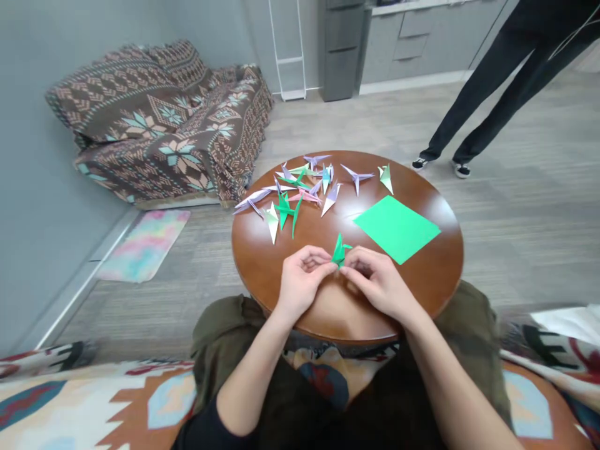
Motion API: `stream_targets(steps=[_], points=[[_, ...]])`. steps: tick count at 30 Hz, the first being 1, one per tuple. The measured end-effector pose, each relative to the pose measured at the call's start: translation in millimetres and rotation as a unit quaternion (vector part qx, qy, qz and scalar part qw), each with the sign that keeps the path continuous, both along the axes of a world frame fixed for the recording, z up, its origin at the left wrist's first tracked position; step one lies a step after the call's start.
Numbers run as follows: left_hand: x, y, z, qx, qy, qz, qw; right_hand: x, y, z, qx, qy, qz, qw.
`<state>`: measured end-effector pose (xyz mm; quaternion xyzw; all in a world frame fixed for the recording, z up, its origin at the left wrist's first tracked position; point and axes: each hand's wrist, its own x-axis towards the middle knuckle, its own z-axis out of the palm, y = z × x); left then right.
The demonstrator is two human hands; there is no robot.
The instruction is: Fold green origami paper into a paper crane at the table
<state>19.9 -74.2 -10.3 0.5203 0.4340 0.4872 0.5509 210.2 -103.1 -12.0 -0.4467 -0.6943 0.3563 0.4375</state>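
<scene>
A small green origami crane (339, 250) is pinched between my two hands above the near part of the round brown table. My left hand (304, 275) holds its left side between thumb and fingertips. On the other side, my right hand (372, 278) grips it the same way, and the fingers cover its lower edges. Just beyond my right hand lies a flat sheet of green paper (398, 228). Several folded paper cranes in purple, green, white and pink, among them a green crane (284, 209), crowd the table's far left.
The round wooden table (262, 275) stands right at my knees. Past it on the left is a sofa (187, 137) under a patterned cover, with a pastel mat (145, 244) on the floor. A person in dark trousers (487, 94) stands at the far right, before grey cabinets (422, 44).
</scene>
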Motion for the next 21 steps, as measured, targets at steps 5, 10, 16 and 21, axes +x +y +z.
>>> stream_targets(steps=[5,10,16,21], points=[[-11,11,17.5,-0.065,-0.011,-0.154,0.986,5,5,2.3,0.014,-0.035,-0.006,0.999],[-11,33,28.5,-0.053,0.003,-0.187,0.981,17,24,7.7,0.048,-0.104,0.000,0.993],[7,61,40.0,-0.075,-0.018,-0.220,0.972,27,50,22.9,0.068,-0.163,-0.014,0.984],[19,95,37.5,-0.019,0.069,-0.140,0.988,45,61,23.0,0.052,-0.200,-0.014,0.978]])
